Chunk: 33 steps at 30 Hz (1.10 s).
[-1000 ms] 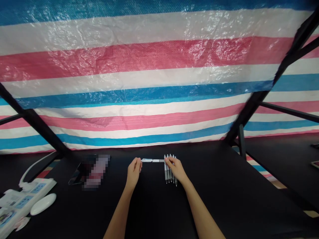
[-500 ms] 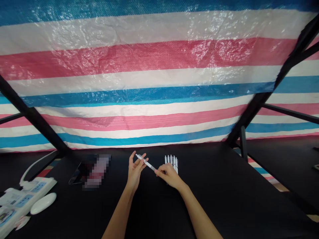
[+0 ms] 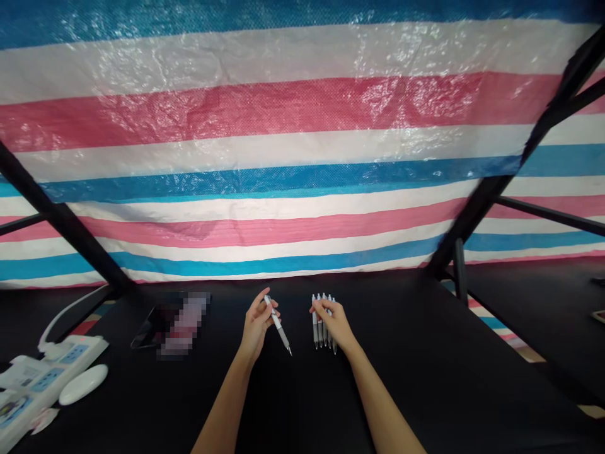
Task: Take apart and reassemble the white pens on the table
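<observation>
A white click pen [image 3: 280,326] with a grey grip is pinched in my left hand [image 3: 258,325], its bare metal tip slanting down to the right. To the right, several matching pens [image 3: 316,334] lie side by side on the black table, with their tips towards me. My right hand [image 3: 334,323] lies over this row and covers the middle of most of it. Its thumb and index finger are pinched at the upper barrel of the leftmost pen, which still lies in line with the others.
On the left are a white power strip [image 3: 50,378], a white oval object [image 3: 84,384] and a dark flat device [image 3: 151,328], partly blurred. Black frame bars [image 3: 70,236] rise at both sides. A striped plastic sheet [image 3: 283,233] hangs behind the table [image 3: 425,359].
My right hand has let go of the lower end of the held pen and moved right to the row. The pen in my left hand has swung to point more steeply towards me.
</observation>
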### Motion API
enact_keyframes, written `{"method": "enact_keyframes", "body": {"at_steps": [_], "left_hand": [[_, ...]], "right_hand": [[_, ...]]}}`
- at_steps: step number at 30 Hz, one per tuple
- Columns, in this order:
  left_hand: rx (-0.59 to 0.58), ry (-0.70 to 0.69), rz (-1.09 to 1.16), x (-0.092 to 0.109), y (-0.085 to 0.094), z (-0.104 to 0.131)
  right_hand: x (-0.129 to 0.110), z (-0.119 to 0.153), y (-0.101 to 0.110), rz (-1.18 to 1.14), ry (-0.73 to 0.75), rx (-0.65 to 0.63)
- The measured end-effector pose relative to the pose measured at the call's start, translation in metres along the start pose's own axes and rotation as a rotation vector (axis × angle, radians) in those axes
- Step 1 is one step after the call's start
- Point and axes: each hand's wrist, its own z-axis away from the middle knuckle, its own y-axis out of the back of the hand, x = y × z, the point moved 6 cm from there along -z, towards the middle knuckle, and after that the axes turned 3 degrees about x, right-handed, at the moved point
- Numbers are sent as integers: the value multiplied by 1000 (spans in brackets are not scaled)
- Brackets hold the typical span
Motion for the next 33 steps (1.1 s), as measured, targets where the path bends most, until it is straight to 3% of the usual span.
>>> {"method": "enact_keyframes", "body": {"at_steps": [14,23,33], "left_hand": [[-26,21,29,-6,4,-6],[-59,28,-8,-4,1,-4],[-53,21,-26,-2,1,-3]], "right_hand": [[33,-7,31,-621,-225,402],[50,-7,33,-763,-352,446],[51,-7,32,-730,-354,445]]}}
